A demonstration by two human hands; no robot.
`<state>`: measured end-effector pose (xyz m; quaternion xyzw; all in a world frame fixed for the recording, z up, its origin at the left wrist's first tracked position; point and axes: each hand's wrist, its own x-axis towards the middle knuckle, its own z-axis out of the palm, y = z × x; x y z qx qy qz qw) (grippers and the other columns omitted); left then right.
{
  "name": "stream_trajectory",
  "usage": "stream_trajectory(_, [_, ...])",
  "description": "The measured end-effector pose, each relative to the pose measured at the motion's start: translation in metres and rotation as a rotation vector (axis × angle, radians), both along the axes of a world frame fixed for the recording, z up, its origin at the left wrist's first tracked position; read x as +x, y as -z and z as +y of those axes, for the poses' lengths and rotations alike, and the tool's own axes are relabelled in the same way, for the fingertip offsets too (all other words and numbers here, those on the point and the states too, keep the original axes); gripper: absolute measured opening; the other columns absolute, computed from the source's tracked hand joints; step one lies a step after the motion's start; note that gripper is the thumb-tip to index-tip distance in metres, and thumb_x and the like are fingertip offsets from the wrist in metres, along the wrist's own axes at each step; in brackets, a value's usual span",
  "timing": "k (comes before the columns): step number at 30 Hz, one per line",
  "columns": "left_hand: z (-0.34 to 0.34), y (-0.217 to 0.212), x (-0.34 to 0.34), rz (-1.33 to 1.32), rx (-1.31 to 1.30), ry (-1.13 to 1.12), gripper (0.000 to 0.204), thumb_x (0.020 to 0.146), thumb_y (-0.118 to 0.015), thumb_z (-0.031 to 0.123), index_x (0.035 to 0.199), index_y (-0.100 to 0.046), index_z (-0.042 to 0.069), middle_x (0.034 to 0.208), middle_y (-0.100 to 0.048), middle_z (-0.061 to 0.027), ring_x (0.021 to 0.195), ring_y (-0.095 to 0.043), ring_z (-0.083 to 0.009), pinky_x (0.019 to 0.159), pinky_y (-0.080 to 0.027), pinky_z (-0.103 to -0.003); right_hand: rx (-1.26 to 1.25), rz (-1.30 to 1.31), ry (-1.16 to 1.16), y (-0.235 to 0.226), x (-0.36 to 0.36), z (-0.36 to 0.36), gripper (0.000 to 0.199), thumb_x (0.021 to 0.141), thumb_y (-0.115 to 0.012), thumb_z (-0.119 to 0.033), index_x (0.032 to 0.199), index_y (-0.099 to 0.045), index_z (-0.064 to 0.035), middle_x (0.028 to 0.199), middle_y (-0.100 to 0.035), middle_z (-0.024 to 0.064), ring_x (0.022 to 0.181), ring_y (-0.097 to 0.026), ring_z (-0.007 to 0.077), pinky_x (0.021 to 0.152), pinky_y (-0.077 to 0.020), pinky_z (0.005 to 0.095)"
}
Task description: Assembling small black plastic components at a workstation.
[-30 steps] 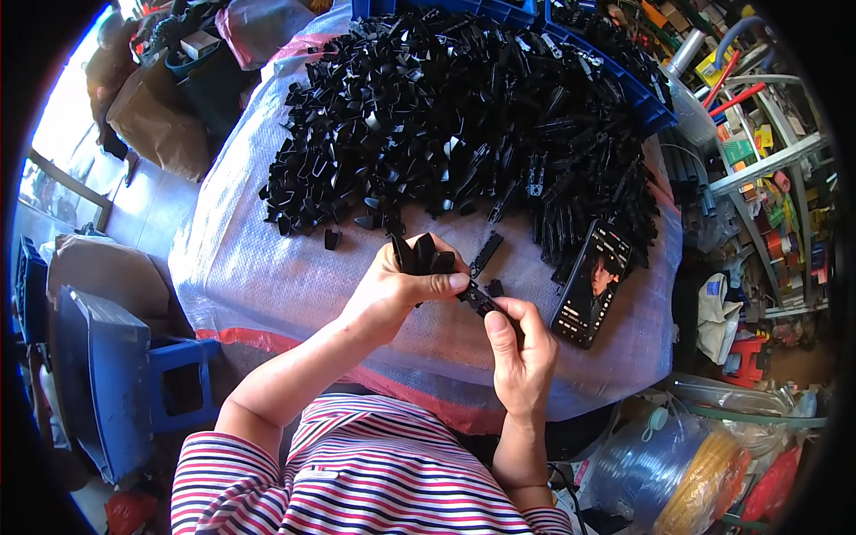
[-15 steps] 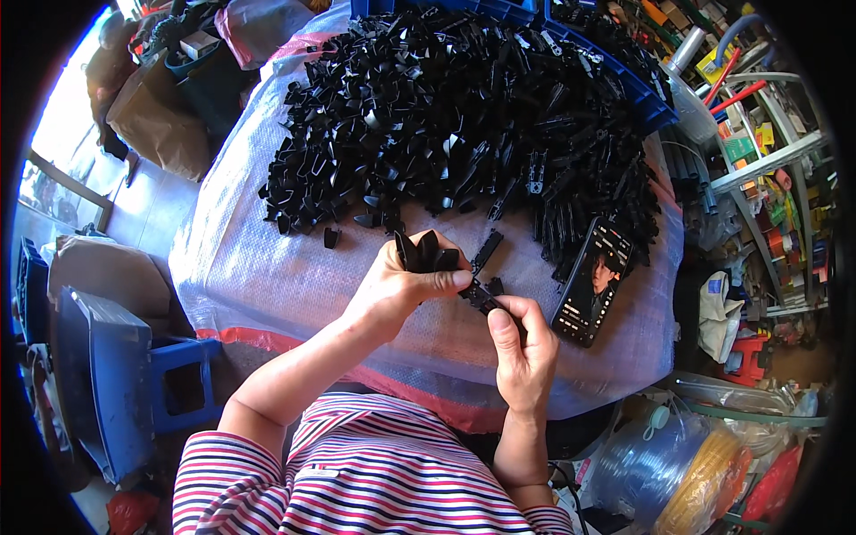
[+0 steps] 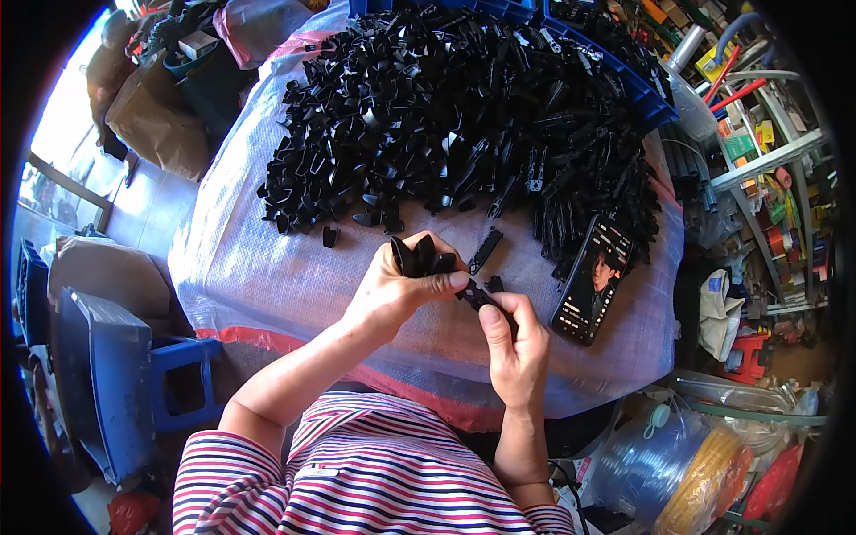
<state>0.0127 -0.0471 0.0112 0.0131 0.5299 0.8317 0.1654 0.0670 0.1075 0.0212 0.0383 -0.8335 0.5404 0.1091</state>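
My left hand (image 3: 397,290) grips a small bunch of black plastic clips (image 3: 421,256), their tips sticking up above the fingers. My right hand (image 3: 515,343) pinches a narrow black plastic strip (image 3: 477,294) that meets the left thumb. Both hands hover over a table covered in white woven sacking (image 3: 276,285). A big heap of black plastic parts (image 3: 464,116) lies just beyond them. One loose black strip (image 3: 486,250) rests right in front of the hands.
A smartphone (image 3: 593,278) with a lit screen lies to the right of my hands. Blue crates (image 3: 651,98) border the heap at the back. A blue plastic stool (image 3: 178,383) stands at the left. Shelves with tools and bags crowd the right side.
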Motion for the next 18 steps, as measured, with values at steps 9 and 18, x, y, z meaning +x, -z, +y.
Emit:
stream_trajectory(9, [0.003, -0.001, 0.008, 0.042, 0.167, -0.177, 0.022, 0.075, -0.07, 0.011, 0.091, -0.057, 0.004, 0.08, -0.059, -0.0022, 0.068, -0.053, -0.0101, 0.063, -0.043, -0.023, -0.035, 0.123, 0.056, 0.003, -0.017, -0.027, 0.015, 0.091, -0.052, -0.015, 0.092, -0.051, -0.0002, 0.072, -0.057, 0.0053, 0.063, -0.05, 0.0104, 0.058, -0.042, 0.0247])
stream_trajectory(18, [-0.031, -0.014, -0.012, -0.368, 0.267, -0.177, 0.027, 0.082, -0.06, 0.014, 0.106, -0.051, 0.007, 0.092, -0.061, -0.0069, 0.087, -0.06, -0.0198, 0.075, -0.049, -0.037, 0.452, 0.353, -0.097, -0.014, -0.049, -0.022, 0.033, 0.079, -0.054, -0.001, 0.111, -0.057, -0.0059, 0.104, -0.053, 0.0114, 0.09, -0.052, 0.028, 0.078, -0.0433, 0.0365])
